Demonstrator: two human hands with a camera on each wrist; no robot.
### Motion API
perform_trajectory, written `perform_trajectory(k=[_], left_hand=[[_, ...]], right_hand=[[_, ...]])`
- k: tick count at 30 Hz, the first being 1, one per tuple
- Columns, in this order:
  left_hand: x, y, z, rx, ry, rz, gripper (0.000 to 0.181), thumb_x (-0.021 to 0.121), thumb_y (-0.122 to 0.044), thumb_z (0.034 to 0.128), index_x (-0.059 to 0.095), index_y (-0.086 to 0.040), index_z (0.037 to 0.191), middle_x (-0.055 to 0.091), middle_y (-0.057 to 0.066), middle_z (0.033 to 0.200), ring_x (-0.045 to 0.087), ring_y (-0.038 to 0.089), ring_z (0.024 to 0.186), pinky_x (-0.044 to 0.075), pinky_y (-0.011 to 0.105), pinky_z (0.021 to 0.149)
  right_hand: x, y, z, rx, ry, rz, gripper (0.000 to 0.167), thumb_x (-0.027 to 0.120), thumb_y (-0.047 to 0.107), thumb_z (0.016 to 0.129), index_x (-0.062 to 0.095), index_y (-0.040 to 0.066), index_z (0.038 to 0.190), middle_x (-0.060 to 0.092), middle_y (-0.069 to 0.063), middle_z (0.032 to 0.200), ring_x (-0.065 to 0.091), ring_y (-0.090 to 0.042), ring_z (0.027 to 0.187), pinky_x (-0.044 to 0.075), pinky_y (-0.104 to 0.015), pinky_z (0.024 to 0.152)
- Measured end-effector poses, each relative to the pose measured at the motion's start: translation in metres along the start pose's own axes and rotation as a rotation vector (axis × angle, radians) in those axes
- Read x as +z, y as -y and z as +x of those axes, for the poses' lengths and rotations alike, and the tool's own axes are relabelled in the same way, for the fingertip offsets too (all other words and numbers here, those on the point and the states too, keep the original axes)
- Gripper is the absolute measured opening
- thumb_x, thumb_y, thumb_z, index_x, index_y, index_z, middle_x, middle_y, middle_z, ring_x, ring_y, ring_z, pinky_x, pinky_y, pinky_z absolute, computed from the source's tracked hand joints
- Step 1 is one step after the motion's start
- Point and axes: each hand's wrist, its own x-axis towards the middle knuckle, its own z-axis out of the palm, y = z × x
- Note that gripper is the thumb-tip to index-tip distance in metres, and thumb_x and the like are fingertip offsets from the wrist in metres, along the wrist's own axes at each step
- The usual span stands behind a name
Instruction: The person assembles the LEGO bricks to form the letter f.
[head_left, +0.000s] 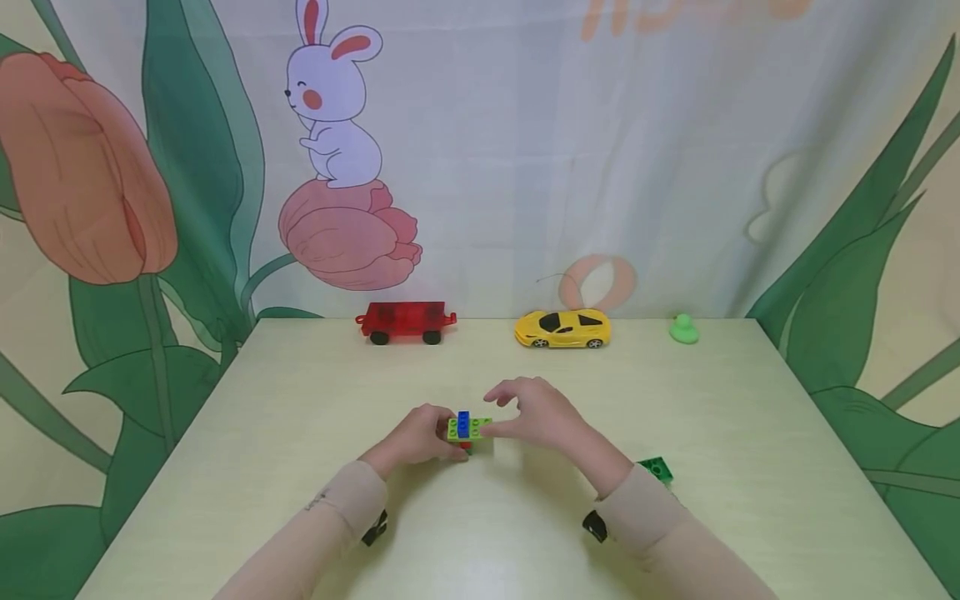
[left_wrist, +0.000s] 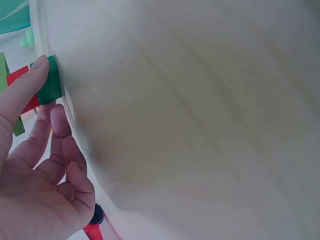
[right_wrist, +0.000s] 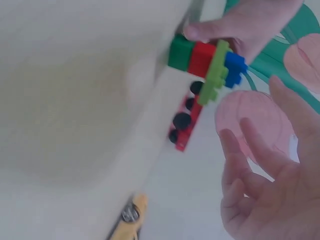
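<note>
A small stack of toy bricks stands upright on the table in front of me. Its dark green brick is at the bottom, with a red brick over it. A wider lime green brick lies across the red one, topped by a blue brick. My left hand pinches the dark green brick between thumb and fingers. On the stack's right side, my right hand is held with its fingers spread and relaxed. In the right wrist view a gap shows between it and the bricks.
Along the table's back edge stand a red toy wagon, a yellow toy car and a green toy duck. Another green brick lies beside my right forearm. A printed curtain hangs behind the table.
</note>
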Motion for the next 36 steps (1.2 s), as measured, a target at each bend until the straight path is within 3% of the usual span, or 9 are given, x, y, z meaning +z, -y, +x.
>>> perform_trajectory(k=[9, 15, 23, 30, 36], left_hand=[[0.002, -0.001, 0.000, -0.033, -0.005, 0.002, 0.043, 0.085, -0.023, 0.0739, 0.066, -0.005, 0.108, 0.057, 0.001, 0.084, 0.050, 0.018, 0.081, 0.041, 0.031, 0.070], [0.003, -0.002, 0.000, -0.020, -0.001, -0.002, 0.042, 0.086, -0.022, 0.0735, 0.066, -0.005, 0.106, 0.056, 0.002, 0.082, 0.049, 0.018, 0.079, 0.040, 0.031, 0.068], [0.001, -0.002, 0.000, -0.038, 0.002, -0.010, 0.043, 0.085, -0.023, 0.0735, 0.066, -0.006, 0.107, 0.056, 0.002, 0.083, 0.050, 0.018, 0.081, 0.040, 0.031, 0.069], [0.001, -0.002, 0.000, -0.032, 0.001, -0.007, 0.042, 0.086, -0.024, 0.0734, 0.067, -0.007, 0.106, 0.056, 0.002, 0.083, 0.050, 0.018, 0.081, 0.040, 0.032, 0.070], [0.002, -0.001, 0.001, -0.045, 0.005, -0.011, 0.045, 0.085, -0.024, 0.0733, 0.066, -0.006, 0.109, 0.057, 0.002, 0.085, 0.050, 0.019, 0.083, 0.040, 0.032, 0.071]], right_hand=[[-0.029, -0.012, -0.042, 0.048, 0.012, -0.180, 0.031, 0.081, 0.033, 0.077, 0.071, 0.024, 0.105, 0.062, 0.012, 0.090, 0.056, -0.015, 0.088, 0.046, -0.033, 0.075], [-0.040, -0.036, -0.073, 0.066, 0.058, -0.362, 0.032, 0.084, 0.028, 0.075, 0.071, 0.020, 0.103, 0.060, 0.010, 0.087, 0.052, -0.015, 0.084, 0.045, -0.033, 0.069], [-0.054, -0.067, -0.104, 0.095, 0.154, -0.449, 0.040, 0.090, 0.019, 0.065, 0.071, 0.017, 0.100, 0.061, 0.000, 0.095, 0.048, -0.021, 0.085, 0.045, -0.036, 0.065], [-0.061, -0.088, -0.115, 0.104, 0.208, -0.509, 0.053, 0.093, 0.019, 0.060, 0.066, 0.012, 0.106, 0.058, -0.002, 0.094, 0.050, -0.026, 0.088, 0.049, -0.043, 0.070], [-0.058, -0.098, -0.112, 0.108, 0.204, -0.499, 0.045, 0.089, 0.009, 0.064, 0.067, 0.012, 0.103, 0.058, -0.001, 0.091, 0.051, -0.025, 0.086, 0.049, -0.044, 0.071]])
